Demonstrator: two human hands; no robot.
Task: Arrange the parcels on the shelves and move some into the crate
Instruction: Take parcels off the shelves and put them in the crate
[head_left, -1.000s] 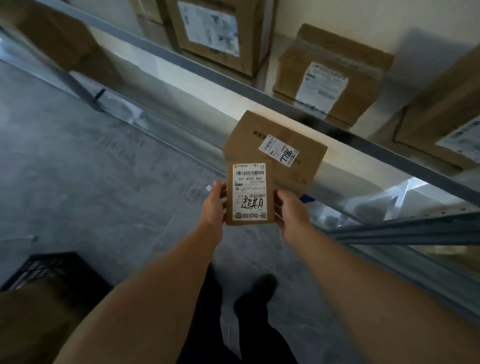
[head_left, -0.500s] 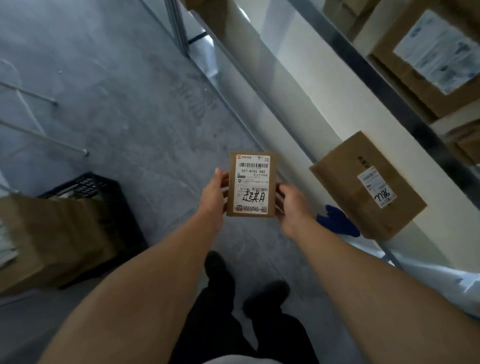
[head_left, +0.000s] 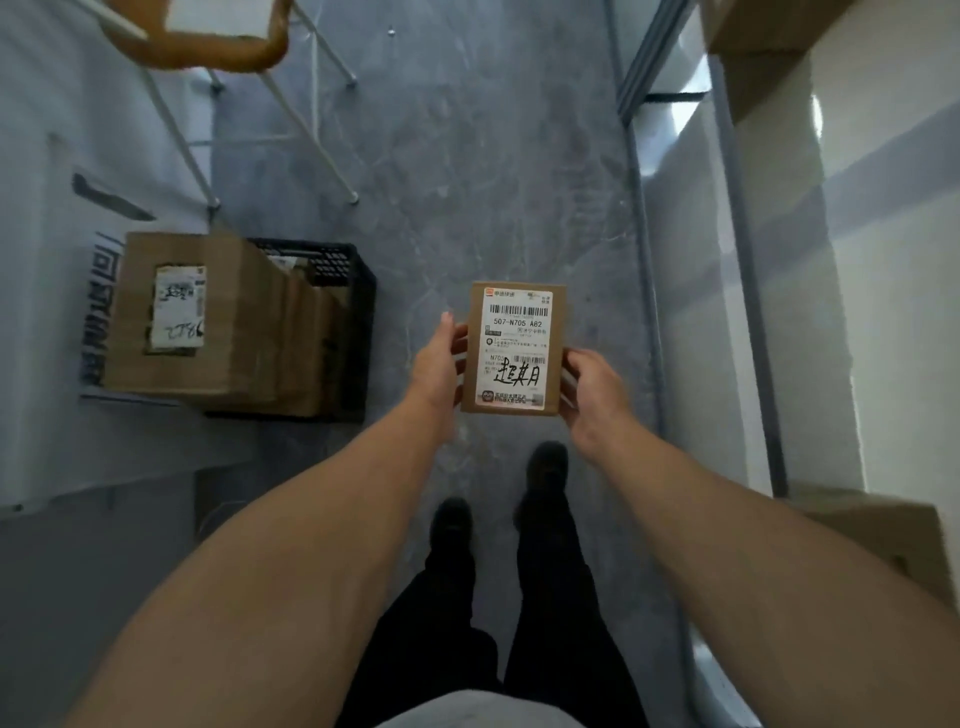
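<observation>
Head view, left to right. Far left of the hands: white banner (head_left: 62, 322) with dark printed characters. Up-left of the hands: a stool (head_left: 208, 49) with an orange-brown seat and white metal legs.

Left of the left hand, well apart: black mesh crate (head_left: 337, 265) on the grey floor (head_left: 467, 182), mostly covered by a big carton (head_left: 234, 322). The carton has a white label with handwriting on its top face. Only the crate's far rim and right wall show. Cannot tell whether the carton sits fully inside or rests on the rim.

Centre: left hand (head_left: 436, 364) grips the left edge of the small parcel (head_left: 514, 348), thumb up along the front edge, fingers behind. The parcel is off the floor between both hands, label facing the camera. The label reads 507-N705 A82, with black handwritten characters lower down. Right hand (head_left: 592, 384) grips the right edge, fingers curled round it.

Below the hands: two dark shoes (head_left: 545, 467) on the floor, dark trousers.

Right of the right hand: shelf rack (head_left: 750, 322), metal uprights, pale boards. One shelf carton (head_left: 883, 535) sits low right of the hands, partly hidden by the right forearm. Another brown box (head_left: 763, 47) is at the top right edge, blurred.
</observation>
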